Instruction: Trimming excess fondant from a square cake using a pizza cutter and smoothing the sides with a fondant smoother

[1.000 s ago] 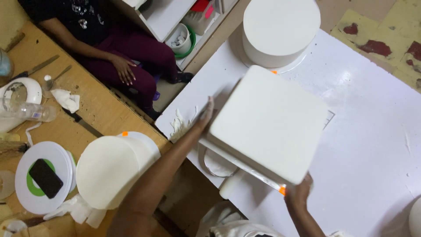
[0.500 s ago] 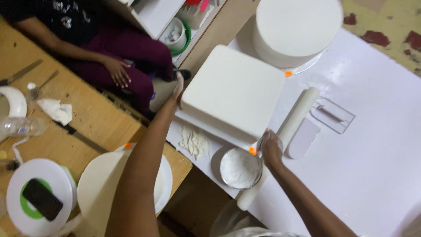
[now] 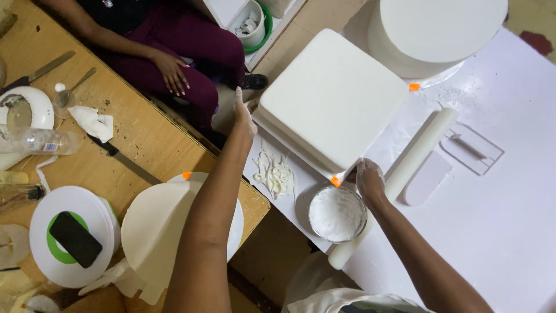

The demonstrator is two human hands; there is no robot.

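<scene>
Both hands are on the square white cake [image 3: 331, 98]: the left hand [image 3: 242, 113] presses flat against its left corner, and the right hand [image 3: 368, 178] grips its near corner on the white table [image 3: 504, 232]. Just beside that right hand sits a round bowl of white powder [image 3: 337, 213], with a white rolling pin [image 3: 405, 168] touching the wrist side. Fondant scraps [image 3: 275, 173] lie near the cake's front edge. A round white cake [image 3: 434, 32] stands close behind. Another person's hand [image 3: 171, 71] rests on a lap, well apart.
</scene>
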